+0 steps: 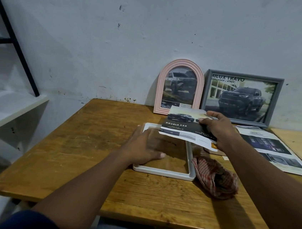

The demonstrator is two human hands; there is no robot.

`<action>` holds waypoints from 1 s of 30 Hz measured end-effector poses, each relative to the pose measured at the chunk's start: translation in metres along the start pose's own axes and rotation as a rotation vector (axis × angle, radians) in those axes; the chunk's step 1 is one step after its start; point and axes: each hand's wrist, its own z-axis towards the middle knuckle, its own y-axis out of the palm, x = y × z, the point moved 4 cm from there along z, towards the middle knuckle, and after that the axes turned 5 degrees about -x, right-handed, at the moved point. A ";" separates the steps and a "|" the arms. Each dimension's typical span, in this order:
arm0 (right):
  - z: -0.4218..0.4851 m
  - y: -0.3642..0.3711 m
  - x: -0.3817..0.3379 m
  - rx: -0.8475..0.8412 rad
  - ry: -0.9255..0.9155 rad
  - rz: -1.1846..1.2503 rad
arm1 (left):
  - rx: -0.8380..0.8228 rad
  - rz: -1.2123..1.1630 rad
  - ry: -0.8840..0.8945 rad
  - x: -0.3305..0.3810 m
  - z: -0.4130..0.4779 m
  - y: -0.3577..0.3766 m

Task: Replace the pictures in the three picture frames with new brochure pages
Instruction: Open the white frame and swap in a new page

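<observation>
Head cam, the only angle I've got. The pink arched frame [179,87] and the grey frame [241,97] both lean on the wall at the back of the table [68,152] with truck pages in them, so I reckon those two are sorted. The white frame [162,172] is the one in hand. It lies flat in front of me with the wood showing through its window.

The job here is getting the brochure page [182,125] into that frame. It hangs over the far end of the frame, a bit skewed. What I'd do is square one long edge against the inner rim first, then lower the rest so it doesn't buckle. The page looks wider than the opening, so it probably needs a trim or a fold. I'd also keep my thumb off the print side.

My left hand [144,147] lies flat across the frame's left side with the fingers fairly straight and the thumb inside the window, pinning it down. I can't tell if there's glass under the fingers or over them. My right hand [219,131] pinches the page at its right edge, thumb on top and fingers curled under.

A checked cloth [216,177] sits bunched just right of the frame, and spare pages [273,149] are spread beyond it.
</observation>
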 end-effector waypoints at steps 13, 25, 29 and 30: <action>-0.005 0.002 0.004 -0.023 0.012 0.000 | 0.252 -0.142 0.107 -0.008 -0.010 -0.002; -0.010 0.037 0.021 -0.095 0.002 -0.709 | 0.361 -0.433 -0.047 -0.011 -0.005 -0.019; -0.016 0.049 0.026 -0.029 0.000 -0.817 | 0.369 -0.419 -0.105 -0.007 -0.004 -0.022; -0.017 0.050 0.029 -0.012 0.007 -0.806 | 0.370 -0.401 -0.120 -0.006 -0.003 -0.023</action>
